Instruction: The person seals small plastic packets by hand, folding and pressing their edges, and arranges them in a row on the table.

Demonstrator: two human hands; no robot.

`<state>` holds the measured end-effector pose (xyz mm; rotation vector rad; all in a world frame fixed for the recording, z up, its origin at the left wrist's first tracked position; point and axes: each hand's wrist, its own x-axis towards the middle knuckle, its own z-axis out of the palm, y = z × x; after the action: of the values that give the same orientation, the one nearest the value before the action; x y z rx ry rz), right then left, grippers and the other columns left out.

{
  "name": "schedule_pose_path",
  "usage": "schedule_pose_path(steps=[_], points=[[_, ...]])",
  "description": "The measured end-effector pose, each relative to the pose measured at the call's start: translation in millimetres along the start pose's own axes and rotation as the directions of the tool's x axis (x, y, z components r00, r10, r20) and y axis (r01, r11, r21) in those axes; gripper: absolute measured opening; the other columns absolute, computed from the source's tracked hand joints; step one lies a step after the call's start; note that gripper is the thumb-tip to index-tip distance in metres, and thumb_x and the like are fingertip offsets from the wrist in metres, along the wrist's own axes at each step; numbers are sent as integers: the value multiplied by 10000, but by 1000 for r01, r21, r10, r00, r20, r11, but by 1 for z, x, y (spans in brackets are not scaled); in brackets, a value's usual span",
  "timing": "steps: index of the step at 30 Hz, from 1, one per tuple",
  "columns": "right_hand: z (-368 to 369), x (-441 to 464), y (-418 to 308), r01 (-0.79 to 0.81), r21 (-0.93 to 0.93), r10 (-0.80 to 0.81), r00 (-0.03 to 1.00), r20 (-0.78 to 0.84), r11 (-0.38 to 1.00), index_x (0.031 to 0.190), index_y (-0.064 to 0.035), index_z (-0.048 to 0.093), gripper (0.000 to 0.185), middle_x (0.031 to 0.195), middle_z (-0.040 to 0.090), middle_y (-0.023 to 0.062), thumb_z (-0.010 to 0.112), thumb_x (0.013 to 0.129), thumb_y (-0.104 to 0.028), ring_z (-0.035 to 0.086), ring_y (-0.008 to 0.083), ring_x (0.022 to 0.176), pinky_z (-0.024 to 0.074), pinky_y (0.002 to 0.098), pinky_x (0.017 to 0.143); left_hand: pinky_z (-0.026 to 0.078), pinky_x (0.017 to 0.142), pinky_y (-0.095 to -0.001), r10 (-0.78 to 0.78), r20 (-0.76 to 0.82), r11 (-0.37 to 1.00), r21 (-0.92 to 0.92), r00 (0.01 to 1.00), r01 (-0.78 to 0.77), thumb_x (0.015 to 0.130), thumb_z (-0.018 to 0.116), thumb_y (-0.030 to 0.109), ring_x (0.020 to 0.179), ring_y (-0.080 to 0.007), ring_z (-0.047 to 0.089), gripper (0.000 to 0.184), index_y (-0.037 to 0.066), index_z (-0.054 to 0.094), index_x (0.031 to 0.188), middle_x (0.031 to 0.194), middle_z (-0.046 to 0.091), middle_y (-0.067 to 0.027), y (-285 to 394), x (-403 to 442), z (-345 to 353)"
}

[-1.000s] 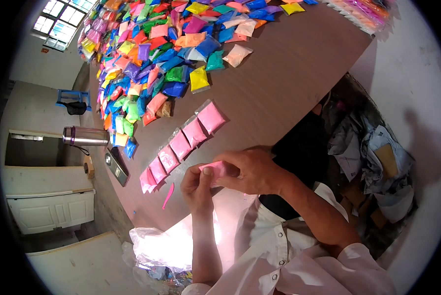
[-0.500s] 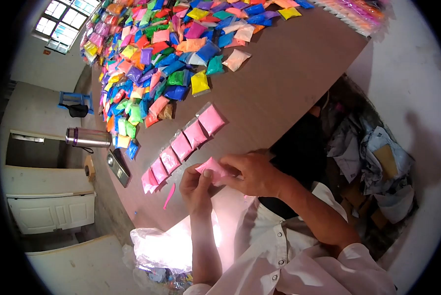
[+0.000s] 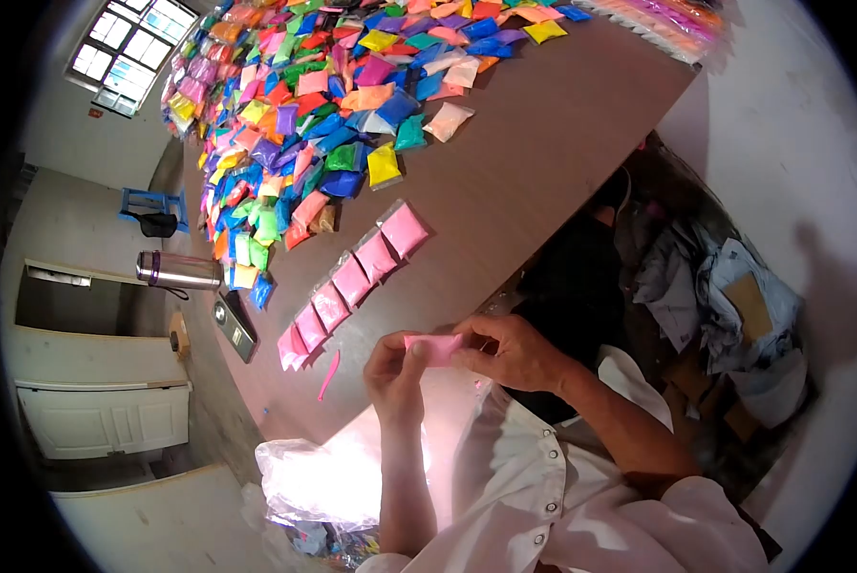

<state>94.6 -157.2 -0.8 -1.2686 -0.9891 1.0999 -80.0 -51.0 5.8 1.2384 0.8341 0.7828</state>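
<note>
A small pink packet (image 3: 435,350) is stretched between my two hands over the near edge of the table. My left hand (image 3: 394,371) pinches its left end, thumb on the front. The right end is gripped by the fingers of my right hand (image 3: 507,351). Beyond them, several similar pink packets (image 3: 352,281) lie in a slanting row on the brown table (image 3: 514,181). A thin pink tool (image 3: 329,375), perhaps a plastic knife, lies to the left of my left hand.
A large heap of coloured packets (image 3: 333,124) covers the far left of the table. Beside it are a steel flask (image 3: 178,270) and a dark, flat device (image 3: 235,327). Clear plastic (image 3: 304,482) hangs by the near edge. Crumpled wrappers and cardboard (image 3: 753,315) fill the floor at right.
The packet has turned from tilted to nearly level and now looks narrower. Both hands have shifted slightly right and apart, still holding it. The view has moved a little.
</note>
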Motion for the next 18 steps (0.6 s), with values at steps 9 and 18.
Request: schedule_pose_path(steps=[9,18], points=[[0,-13,3,55,3,-55,998,-8,998,1042,13,692,150,835,700,91,674,919,-70,638,140,760,516,310,718,566,869,-296,-54,108,993,113,993,41,890,761,18,901,-170,704,160,-35,687,1021,981,729,-107,16,-14,19],[1,-19,6,88,33,-84,992,-96,996,1034,12,691,142,875,697,131,669,917,-65,667,208,790,523,344,731,555,793,-270,18,75,977,211,997,-34,901,758,38,884,-133,680,178,-39,710,1053,939,729,-76,14,-18,23]])
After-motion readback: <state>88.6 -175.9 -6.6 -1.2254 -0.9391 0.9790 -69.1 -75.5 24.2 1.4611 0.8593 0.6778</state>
